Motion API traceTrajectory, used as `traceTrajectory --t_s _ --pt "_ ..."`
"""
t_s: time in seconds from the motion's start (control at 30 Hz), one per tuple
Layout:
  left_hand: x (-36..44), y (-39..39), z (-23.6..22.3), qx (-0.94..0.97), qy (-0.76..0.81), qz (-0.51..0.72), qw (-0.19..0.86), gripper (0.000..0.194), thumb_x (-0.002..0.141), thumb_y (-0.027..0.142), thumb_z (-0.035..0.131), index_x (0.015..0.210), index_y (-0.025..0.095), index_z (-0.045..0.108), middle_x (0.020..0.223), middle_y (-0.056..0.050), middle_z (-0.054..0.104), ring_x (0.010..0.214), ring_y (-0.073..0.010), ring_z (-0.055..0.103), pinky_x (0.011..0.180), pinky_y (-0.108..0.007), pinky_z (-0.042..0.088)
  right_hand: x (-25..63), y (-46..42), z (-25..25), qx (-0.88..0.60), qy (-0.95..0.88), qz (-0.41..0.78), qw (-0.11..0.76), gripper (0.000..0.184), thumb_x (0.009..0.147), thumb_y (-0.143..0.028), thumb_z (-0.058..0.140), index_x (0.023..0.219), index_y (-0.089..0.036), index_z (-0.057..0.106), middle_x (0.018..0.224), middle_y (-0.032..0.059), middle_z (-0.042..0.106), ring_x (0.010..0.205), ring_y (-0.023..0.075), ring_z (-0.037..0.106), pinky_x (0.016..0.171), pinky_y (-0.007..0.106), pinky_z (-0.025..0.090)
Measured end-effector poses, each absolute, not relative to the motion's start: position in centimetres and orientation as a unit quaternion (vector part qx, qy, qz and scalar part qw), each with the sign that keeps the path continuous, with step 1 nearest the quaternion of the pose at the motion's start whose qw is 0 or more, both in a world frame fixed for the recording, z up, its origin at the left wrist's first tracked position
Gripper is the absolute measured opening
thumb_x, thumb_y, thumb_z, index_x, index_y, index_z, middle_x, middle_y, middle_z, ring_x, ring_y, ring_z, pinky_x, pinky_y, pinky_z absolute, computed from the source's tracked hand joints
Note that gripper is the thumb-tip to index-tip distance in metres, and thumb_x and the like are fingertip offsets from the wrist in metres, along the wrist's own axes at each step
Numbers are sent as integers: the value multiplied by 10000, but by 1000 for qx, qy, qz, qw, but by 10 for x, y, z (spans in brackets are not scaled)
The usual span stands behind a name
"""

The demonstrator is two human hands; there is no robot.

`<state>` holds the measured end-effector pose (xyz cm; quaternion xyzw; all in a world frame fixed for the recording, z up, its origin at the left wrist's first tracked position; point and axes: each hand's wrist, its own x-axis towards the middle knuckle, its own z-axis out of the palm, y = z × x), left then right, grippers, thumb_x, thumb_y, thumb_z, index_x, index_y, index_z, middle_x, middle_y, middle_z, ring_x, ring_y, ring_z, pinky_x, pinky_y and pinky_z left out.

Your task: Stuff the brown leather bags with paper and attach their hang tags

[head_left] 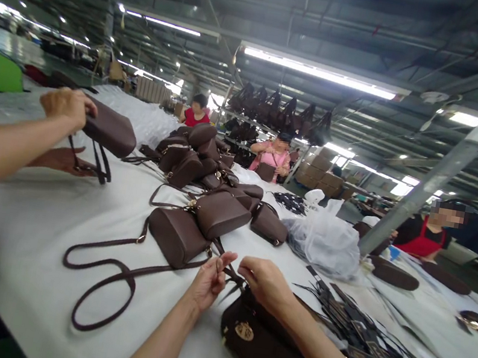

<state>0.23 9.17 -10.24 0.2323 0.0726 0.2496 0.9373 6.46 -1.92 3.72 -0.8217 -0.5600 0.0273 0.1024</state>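
A dark brown handbag (270, 346) with a round gold emblem lies right in front of me, its top close under both hands. My left hand (209, 281) is pinched beside its strap end, with what looks like a thin dark cord at the fingers. My right hand (265, 281) is curled just above the bag's top edge; what its fingertips hold is hidden. Touching the strap area, a brown shoulder bag (177, 236) lies beyond my left hand, and its long strap (104, 297) loops across the white table cover (38, 255).
Black hang tags with cords (372, 342) lie in a heap at right. A pile of brown bags (196, 159) and a clear plastic bag (325, 236) stand further back. At left, a co-worker's hand (67, 107) holds another bag (112, 127). A slanted metal post (432, 175) rises at right.
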Motion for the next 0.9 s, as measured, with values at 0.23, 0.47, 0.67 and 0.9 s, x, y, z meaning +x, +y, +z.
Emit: traceTrajectory --t_s 0.23,0.47,0.67,0.9 --pt "8 88 -112 212 72 237 945 373 815 385 686 1082 128 652 1216 -142 623 680 -91 626 446 -141 416 34 -20 41 -778 -625 64 -8 371 786 -72 501 1105 -215 624 1052 73 681 946 207 643 744 249 429" --pt "4 88 -119 186 46 228 955 351 799 387 701 1042 136 675 1165 -123 659 765 -125 651 594 -188 502 29 -20 32 -824 -556 73 78 171 870 -246 514 954 -198 655 929 65 700 782 214 686 625 259 476" --pt "-5 100 -117 171 -21 261 950 407 657 385 825 973 157 707 1047 -67 715 847 -157 665 641 -212 509 42 1 37 -799 -410 262 352 208 898 -286 395 987 -173 545 743 20 678 549 145 670 347 151 376" --pt "-11 97 -104 201 -15 311 929 297 629 329 851 765 111 701 704 -35 703 624 -118 620 648 -243 495 35 34 40 -878 -456 142 -16 156 855 -146 485 822 -130 637 610 68 673 442 147 636 454 203 481"
